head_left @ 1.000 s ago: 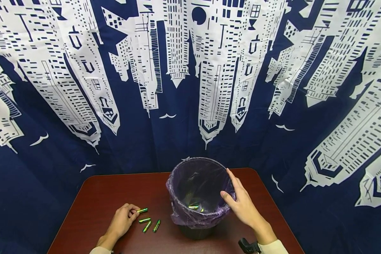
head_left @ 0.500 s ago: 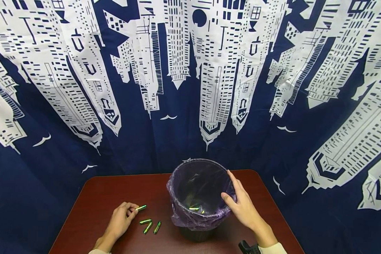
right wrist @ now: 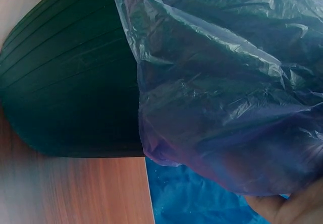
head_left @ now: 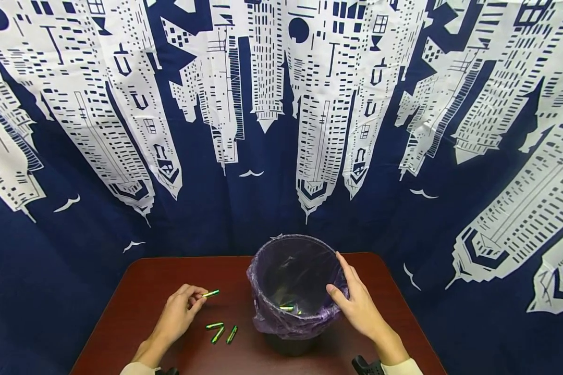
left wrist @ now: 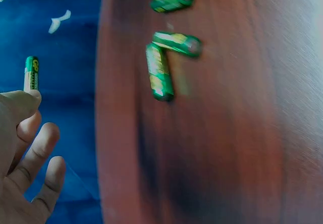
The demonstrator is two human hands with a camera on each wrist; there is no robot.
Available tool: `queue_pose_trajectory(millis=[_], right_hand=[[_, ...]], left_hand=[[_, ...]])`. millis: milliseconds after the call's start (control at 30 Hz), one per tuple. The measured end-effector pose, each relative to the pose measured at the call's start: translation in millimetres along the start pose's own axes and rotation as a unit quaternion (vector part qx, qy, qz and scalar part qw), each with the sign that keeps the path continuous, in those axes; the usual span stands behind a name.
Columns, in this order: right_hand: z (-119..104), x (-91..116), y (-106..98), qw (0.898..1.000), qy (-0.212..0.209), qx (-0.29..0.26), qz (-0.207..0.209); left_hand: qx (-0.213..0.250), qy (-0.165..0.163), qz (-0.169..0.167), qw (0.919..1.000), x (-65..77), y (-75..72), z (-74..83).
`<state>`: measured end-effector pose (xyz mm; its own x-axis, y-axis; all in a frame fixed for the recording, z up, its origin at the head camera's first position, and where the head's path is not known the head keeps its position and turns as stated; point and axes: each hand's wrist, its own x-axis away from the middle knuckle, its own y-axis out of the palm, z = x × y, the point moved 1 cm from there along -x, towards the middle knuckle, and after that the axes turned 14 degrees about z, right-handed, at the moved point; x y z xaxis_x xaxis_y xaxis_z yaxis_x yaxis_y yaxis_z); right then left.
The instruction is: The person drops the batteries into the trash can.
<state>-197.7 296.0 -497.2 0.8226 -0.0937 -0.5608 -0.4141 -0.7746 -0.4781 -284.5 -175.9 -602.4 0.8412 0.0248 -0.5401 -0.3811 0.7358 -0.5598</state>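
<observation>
In the head view my left hand (head_left: pixel 180 311) is above the left part of the table, pinching a green and gold battery (head_left: pixel 211 294) between thumb and fingertips. The left wrist view shows the same battery (left wrist: pixel 31 73) poking up past the thumb, the other fingers loosely bent. Several similar batteries, such as this one (head_left: pixel 232 334), lie on the table nearer me. My right hand (head_left: pixel 358 304) holds the right rim of a dark trash bin (head_left: pixel 291 344), thumb over the opening. A purple bag (head_left: pixel 281 325) lines the bin, and batteries (head_left: pixel 286 308) lie inside.
The reddish-brown wooden table (head_left: pixel 169 276) has rounded far corners. Behind it hangs a dark blue cloth (head_left: pixel 244 208) printed with white upside-down buildings. The bin stands right of the loose batteries.
My left hand has lifted the pinched battery and moved it away from me, farther from the loose ones. My right hand stays at the bin rim.
</observation>
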Motion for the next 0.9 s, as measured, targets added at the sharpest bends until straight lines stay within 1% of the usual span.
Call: queue_pose_trajectory(millis=[133,267,367,667,900], right_hand=[[0,0,3,1.000,0.001,0.000,0.003],[0,-1,3,1.000,0.001,-0.001,0.006],[2,-1,3,1.000,0.004,-0.002,0.002],[-1,0,2,1.000,0.011,-0.008,-0.002],[0,0,3,1.000,0.005,-0.011,-0.001]], left_hand=[[0.013,0.040,0.023,0.9989,-4.4,-5.9,14.2],[0.029,0.076,0.047,0.9956,-9.9,-10.3,30.6],[0.035,0.093,0.059,0.9933,-14.3,-13.2,43.9],[0.048,0.134,0.072,0.9872,-30.9,-23.4,81.4],[0.056,0.156,0.081,0.9829,-46.5,-33.8,108.0]])
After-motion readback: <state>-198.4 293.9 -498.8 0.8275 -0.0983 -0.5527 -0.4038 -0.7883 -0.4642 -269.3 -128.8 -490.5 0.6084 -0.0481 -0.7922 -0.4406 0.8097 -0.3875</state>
